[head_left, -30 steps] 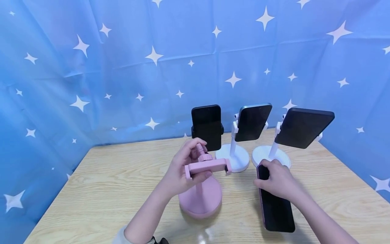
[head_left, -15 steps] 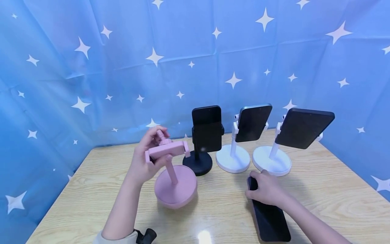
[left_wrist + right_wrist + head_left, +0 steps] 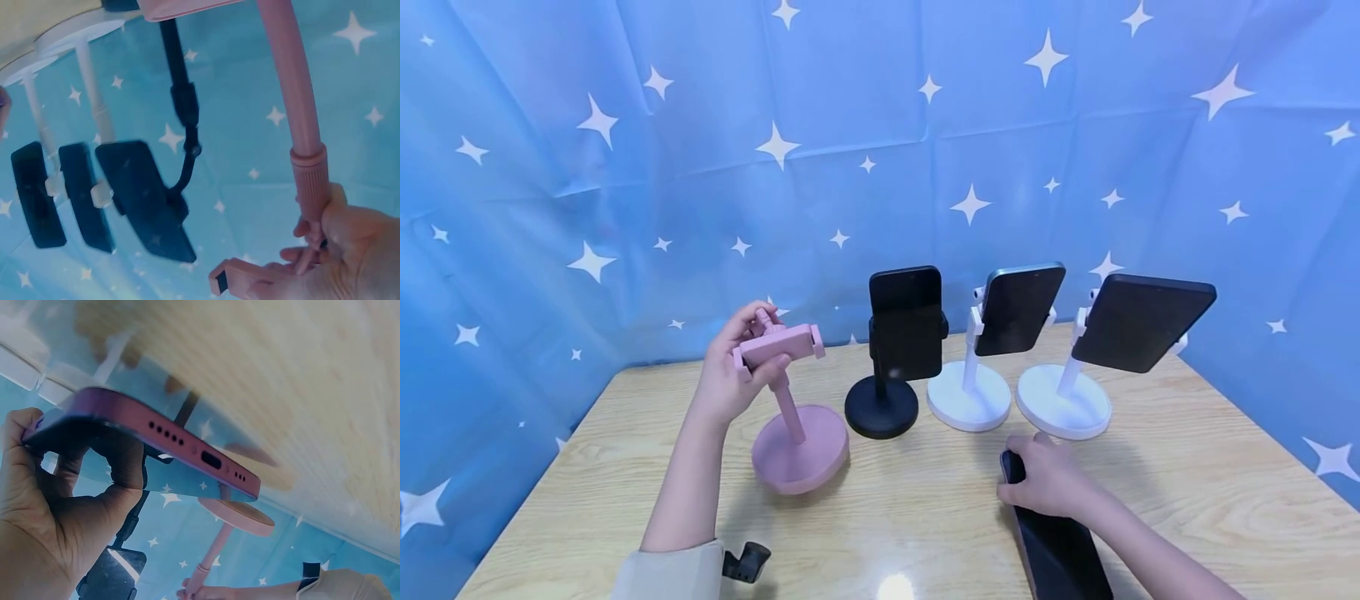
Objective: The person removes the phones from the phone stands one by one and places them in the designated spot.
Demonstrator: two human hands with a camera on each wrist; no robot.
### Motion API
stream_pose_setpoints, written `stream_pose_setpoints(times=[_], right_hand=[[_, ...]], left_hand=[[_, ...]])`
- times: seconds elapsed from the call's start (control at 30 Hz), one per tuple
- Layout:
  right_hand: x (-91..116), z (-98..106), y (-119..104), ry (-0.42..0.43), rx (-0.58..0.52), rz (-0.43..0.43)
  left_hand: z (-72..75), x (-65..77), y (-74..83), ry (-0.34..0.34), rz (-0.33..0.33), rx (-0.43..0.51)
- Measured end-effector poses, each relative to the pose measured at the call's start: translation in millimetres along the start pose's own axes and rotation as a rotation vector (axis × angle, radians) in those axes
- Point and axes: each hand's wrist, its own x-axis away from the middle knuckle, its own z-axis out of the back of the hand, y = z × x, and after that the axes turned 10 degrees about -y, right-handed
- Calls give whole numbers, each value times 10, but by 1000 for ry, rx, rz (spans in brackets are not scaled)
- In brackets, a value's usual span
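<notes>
My left hand (image 3: pixel 726 375) grips the neck of a pink phone stand (image 3: pixel 801 454), just behind its clamp, which holds no phone. The round pink base tilts, its near side close over the table. In the left wrist view the fingers wrap the stand (image 3: pixel 294 81) below its ribbed collar. My right hand (image 3: pixel 1048 479) holds a dark-screened phone (image 3: pixel 1063 554) across its width near the far end. The right wrist view shows the phone's pinkish-purple edge (image 3: pixel 131 412) with a charging port and speaker holes; thumb and fingers pinch its sides.
A black stand (image 3: pixel 882 408) bearing an upright phone (image 3: pixel 906 321) is right of the pink one. Two white stands (image 3: pixel 968 396) beyond it carry a phone (image 3: pixel 1021 308) and a larger dark device (image 3: pixel 1142 321). A starry blue curtain (image 3: pixel 850 125) backs the wooden table (image 3: pixel 925 508).
My left hand has carried the pink stand leftward, from in front of the black stand to its left side. My right hand and the phone have shifted slightly left and nearer.
</notes>
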Motion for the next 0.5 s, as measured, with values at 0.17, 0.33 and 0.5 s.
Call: stream_pose_setpoints(times=[0.17,0.33,0.5], right_hand=[[-14,-48,12,2,7,15],[-23,-65,-3,10,20,15],[-25,-57,-37,15,34,11]], left_hand=[[9,-69,-125,-10,118,-17],[9,-170,-120,-38,178,7],[13,-240,-99,-47,210,1]])
